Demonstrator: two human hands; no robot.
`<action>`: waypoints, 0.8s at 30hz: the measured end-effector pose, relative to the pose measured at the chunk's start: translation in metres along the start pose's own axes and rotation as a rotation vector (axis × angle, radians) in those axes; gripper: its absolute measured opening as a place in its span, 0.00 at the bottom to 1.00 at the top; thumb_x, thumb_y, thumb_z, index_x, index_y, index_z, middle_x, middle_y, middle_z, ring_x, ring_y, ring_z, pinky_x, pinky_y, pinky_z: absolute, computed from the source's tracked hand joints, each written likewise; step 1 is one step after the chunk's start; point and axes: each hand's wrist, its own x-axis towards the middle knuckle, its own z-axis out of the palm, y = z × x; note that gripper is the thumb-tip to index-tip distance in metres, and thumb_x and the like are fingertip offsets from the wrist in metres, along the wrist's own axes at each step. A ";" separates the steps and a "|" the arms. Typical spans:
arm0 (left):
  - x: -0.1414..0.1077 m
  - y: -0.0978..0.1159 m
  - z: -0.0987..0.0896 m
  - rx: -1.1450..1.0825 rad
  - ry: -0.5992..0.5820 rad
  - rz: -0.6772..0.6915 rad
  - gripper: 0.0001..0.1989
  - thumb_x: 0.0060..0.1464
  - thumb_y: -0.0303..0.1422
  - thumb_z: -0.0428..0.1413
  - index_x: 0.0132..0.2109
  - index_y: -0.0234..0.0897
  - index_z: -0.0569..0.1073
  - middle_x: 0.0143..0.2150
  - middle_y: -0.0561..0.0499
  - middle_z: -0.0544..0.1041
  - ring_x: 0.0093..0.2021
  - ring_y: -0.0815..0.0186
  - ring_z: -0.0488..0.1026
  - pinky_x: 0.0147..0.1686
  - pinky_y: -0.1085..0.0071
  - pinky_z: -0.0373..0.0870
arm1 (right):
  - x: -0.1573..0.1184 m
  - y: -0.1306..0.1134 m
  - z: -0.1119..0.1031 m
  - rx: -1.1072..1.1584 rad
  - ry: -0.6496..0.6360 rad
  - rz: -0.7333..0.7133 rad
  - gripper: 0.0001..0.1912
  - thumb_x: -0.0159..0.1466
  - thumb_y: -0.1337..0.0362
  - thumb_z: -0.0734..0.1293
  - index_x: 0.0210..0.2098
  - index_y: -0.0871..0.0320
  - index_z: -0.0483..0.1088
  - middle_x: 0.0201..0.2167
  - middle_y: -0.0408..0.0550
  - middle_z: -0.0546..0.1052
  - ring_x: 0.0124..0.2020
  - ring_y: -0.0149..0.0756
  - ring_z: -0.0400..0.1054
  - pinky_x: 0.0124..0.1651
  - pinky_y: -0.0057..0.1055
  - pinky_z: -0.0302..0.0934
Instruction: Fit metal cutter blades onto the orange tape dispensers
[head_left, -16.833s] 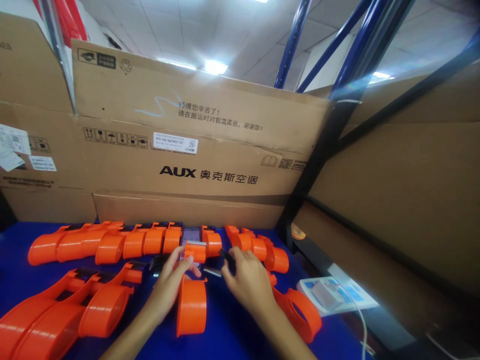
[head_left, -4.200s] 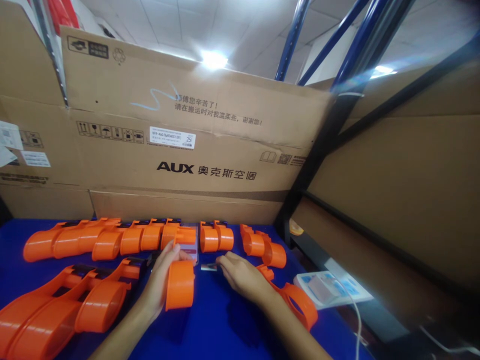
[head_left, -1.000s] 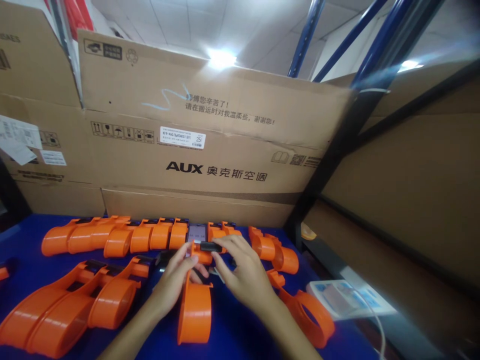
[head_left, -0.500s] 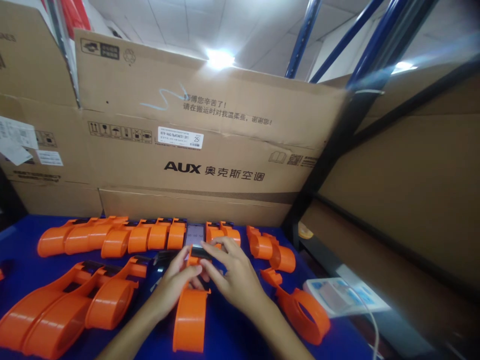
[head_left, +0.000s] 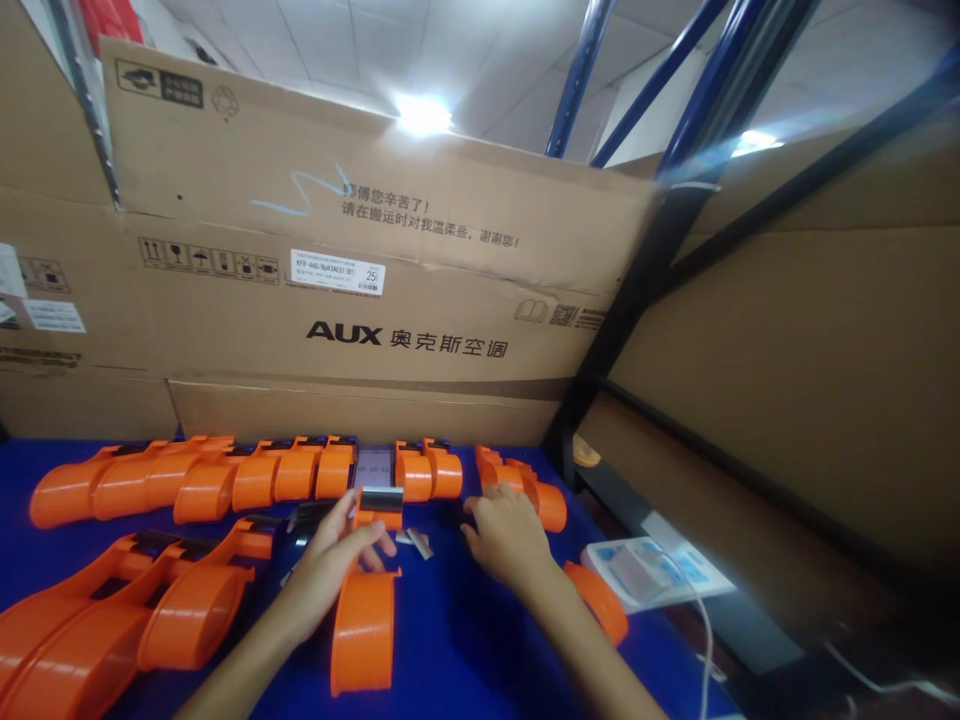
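Observation:
My left hand [head_left: 330,560] is wrapped round the middle of an orange plastic part [head_left: 363,635], which has a wide ring at its near end and a black and silver piece [head_left: 382,500] at its far end. To the right, my right hand [head_left: 506,530] is over the blue surface with its fingers curled down; a dark thing shows by the fingertips, too unclear to name. Small silver strips [head_left: 417,542] lie between the hands. A phone [head_left: 373,467] stands behind the held part.
Similar orange parts line the back of the blue table [head_left: 480,640], with larger ones [head_left: 196,610] at front left. One ring [head_left: 598,603] lies beside my right forearm. A white power strip [head_left: 656,572] with a cable is at right; cardboard [head_left: 420,400] stands behind.
My right hand has left the held part and moved right, its fingers now curled. My left hand still holds the part. The view has turned slightly right.

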 end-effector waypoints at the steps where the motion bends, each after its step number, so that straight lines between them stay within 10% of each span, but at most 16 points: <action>1: 0.000 0.001 0.000 -0.002 -0.004 0.002 0.22 0.56 0.40 0.62 0.54 0.37 0.69 0.34 0.47 0.82 0.27 0.65 0.74 0.32 0.70 0.70 | 0.001 0.000 0.001 -0.012 -0.013 0.006 0.09 0.64 0.66 0.67 0.38 0.59 0.80 0.40 0.62 0.80 0.48 0.56 0.70 0.49 0.45 0.58; 12: 0.005 -0.008 -0.005 0.029 -0.027 -0.014 0.19 0.56 0.42 0.61 0.51 0.39 0.70 0.35 0.50 0.81 0.28 0.65 0.74 0.32 0.70 0.69 | 0.002 0.014 0.009 -0.017 -0.180 0.058 0.10 0.59 0.67 0.70 0.40 0.59 0.79 0.41 0.62 0.80 0.50 0.54 0.72 0.50 0.41 0.58; 24: 0.005 -0.011 -0.004 0.023 -0.004 -0.022 0.26 0.54 0.44 0.62 0.56 0.38 0.68 0.35 0.49 0.81 0.28 0.66 0.73 0.32 0.70 0.69 | 0.001 0.021 0.010 0.365 0.021 0.035 0.06 0.61 0.72 0.65 0.30 0.58 0.73 0.33 0.53 0.78 0.42 0.47 0.72 0.43 0.35 0.59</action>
